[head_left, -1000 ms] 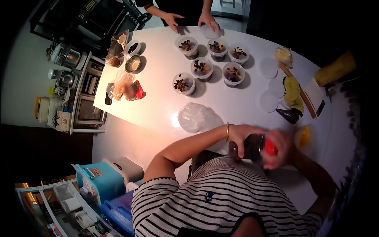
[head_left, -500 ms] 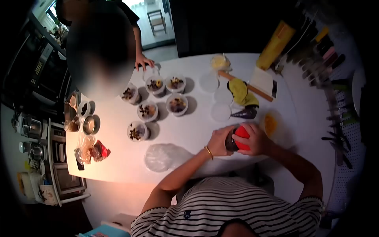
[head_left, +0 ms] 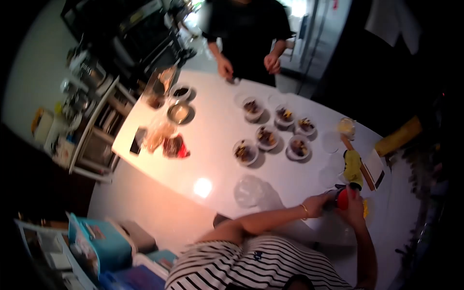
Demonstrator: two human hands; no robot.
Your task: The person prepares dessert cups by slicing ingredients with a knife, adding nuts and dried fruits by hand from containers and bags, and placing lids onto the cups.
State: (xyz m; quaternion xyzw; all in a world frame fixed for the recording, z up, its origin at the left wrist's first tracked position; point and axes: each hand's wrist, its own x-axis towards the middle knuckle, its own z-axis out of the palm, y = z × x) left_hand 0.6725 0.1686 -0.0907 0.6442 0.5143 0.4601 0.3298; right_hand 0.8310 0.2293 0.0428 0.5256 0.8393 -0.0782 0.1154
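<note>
At the table's near right edge, my left hand (head_left: 316,205), with a gold bracelet at its wrist, is closed around the dark body of a jar. My right hand (head_left: 355,209) grips the same jar's red lid (head_left: 342,199). What is inside the jar cannot be made out. Just beyond my hands lie a yellow-green cloth (head_left: 353,166) and a brown wooden stick (head_left: 368,176). Some yellow pieces (head_left: 366,209) show beside my right hand. A crumpled clear plastic bag (head_left: 251,191) rests left of my hands.
Several clear cups (head_left: 266,138) with dark and yellow toppings stand mid-table. White round lids (head_left: 331,141) lie to their right. A metal bowl (head_left: 179,113), a bowl of dark bits (head_left: 181,93) and a red-and-brown packet (head_left: 175,146) sit at left. Another person (head_left: 246,43) stands across the table.
My view has swung left, so the table and my hands appear farther right. Both hands stay on the jar. The other person now stands more upright, hands off the cups.
</note>
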